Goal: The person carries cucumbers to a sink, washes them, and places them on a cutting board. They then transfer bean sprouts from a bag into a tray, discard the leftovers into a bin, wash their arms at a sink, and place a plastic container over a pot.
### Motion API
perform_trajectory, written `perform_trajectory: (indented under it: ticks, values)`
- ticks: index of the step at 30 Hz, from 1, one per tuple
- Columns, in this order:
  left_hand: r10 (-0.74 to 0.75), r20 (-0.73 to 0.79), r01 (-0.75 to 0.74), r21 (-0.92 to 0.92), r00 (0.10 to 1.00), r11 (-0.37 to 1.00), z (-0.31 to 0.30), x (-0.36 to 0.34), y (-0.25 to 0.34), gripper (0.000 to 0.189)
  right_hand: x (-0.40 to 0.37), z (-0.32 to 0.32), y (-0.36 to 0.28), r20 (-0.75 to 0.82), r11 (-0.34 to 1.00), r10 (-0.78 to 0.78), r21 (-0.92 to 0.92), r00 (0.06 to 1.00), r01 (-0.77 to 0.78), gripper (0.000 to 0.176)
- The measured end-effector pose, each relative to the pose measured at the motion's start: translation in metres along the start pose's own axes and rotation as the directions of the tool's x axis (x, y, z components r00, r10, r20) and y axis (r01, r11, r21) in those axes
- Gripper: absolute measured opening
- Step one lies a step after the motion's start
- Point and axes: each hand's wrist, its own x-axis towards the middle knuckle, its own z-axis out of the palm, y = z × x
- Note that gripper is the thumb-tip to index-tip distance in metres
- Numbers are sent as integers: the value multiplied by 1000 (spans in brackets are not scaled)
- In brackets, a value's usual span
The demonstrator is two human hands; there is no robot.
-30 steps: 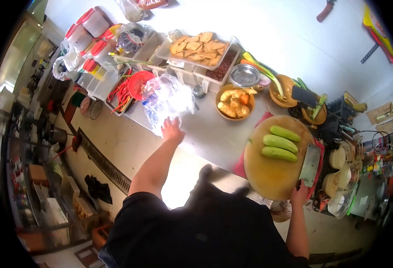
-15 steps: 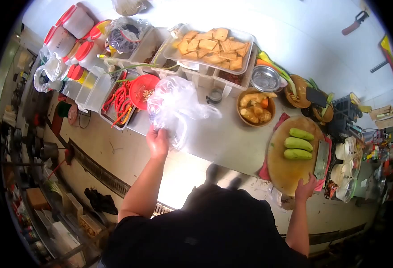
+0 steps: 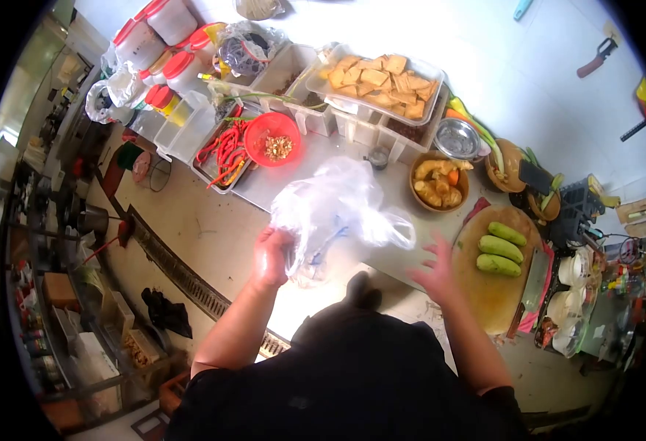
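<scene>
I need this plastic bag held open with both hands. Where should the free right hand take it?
Probably the loose flap of the plastic bag that juts toward the right hand, coming in from the right. The left hand bunches the opposite end, so that flap hangs free and nearest the open fingers.

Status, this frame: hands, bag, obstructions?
Left hand shut on plastic bag at counter edge. Right hand open, short of bag, apart. Nothing between them.
</scene>
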Motion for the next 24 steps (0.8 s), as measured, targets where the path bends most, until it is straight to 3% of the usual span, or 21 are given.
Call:
perform_trajectory:
  ticks: [1, 2, 4, 5, 7, 8, 9, 10, 11, 13, 14, 15, 16, 17, 18, 19, 20, 21, 22, 23, 24]
  values:
    - [-26, 0, 26, 5, 1000, 1000, 5, -3, -5, 34, 5, 6, -16, 73, 994, -109, 35, 991, 106, 89]
    - [-52, -1, 52, 10, 999, 999, 7, -6, -8, 33, 11, 14, -28, 78, 994, -107, 38, 991, 104, 89]
    - [-62, 6, 61, 87, 998, 994, 7, -10, -12, 32, 20, 25, -42, 33, 875, -433, -224, 901, 429, 71]
    - [-54, 34, 51, 101, 998, 994, 3, -8, -15, 30, 26, 28, -36, 36, 878, -428, -223, 903, 424, 71]
    - [41, 21, -43, 132, 999, 990, -12, 1, -23, 23, 38, 36, -20, -88, 944, -329, -35, 940, 328, 36]
    - [39, 22, -41, 131, 999, 991, -21, 10, -21, 23, 41, 32, -25, -88, 945, -328, -37, 941, 326, 36]
    - [76, -90, -53, 239, 993, 970, -31, 22, -14, 23, 42, 25, -35, -104, 985, -15, 172, 994, 33, 22]
    - [126, -192, -54, 344, 973, 937, -39, 34, -8, 23, 46, 20, -41, -57, 895, 293, 369, 954, -252, 14]
    - [126, -184, -56, 341, 975, 938, -44, 45, -3, 23, 52, 17, -39, -66, 897, 291, 367, 955, -248, 14]
    - [346, -388, -78, 562, 855, 823, -52, 67, 3, 32, 64, 14, -34, -9, 694, 195, 708, 981, -132, 11]
    - [339, -376, -80, 561, 862, 824, -55, 75, 5, 32, 70, 15, -39, -24, 696, 199, 707, 980, -124, 11]
    - [651, -180, -187, 871, 737, 454, -57, 82, 6, 40, 76, 15, -46, 81, 600, 196, 778, 977, -185, 9]
    - [814, 136, -195, 980, 565, -29, -59, 90, 8, 47, 84, 18, -53, 182, 496, 177, 833, 967, -248, 8]
    - [841, 266, -398, 915, 471, -66, -56, 94, 12, 45, 95, 23, -56, 164, 499, 179, 835, 970, -234, 8]
    - [837, 274, -415, 908, 474, -63, -50, 96, 16, 45, 106, 29, -58, 193, 431, 248, 856, 949, -286, 12]
    - [656, 506, -527, 829, 560, -190, -44, 98, 19, 39, 117, 35, -59, 223, 358, 314, 872, 923, -333, 17]
    - [418, 695, -648, 711, 585, -275, -40, 105, 20, 33, 131, 39, -59, 204, 363, 324, 875, 924, -320, 17]
    - [418, 700, -660, 703, 579, -263, -38, 117, 19, 33, 149, 40, -57, 199, 337, 408, 874, 891, -350, 22]
    - [356, 666, -552, 744, 655, -376, -39, 131, 16, 27, 170, 43, -54, 199, 308, 487, 872, 851, -380, 27]
    - [298, 614, -435, 755, 730, -490, -43, 144, 14, 20, 192, 47, -49, 99, 370, 518, 870, 850, -326, 35]
    - [294, 616, -443, 755, 731, -483, -54, 158, 13, 20, 210, 48, -53, 91, 373, 526, 869, 846, -325, 35]
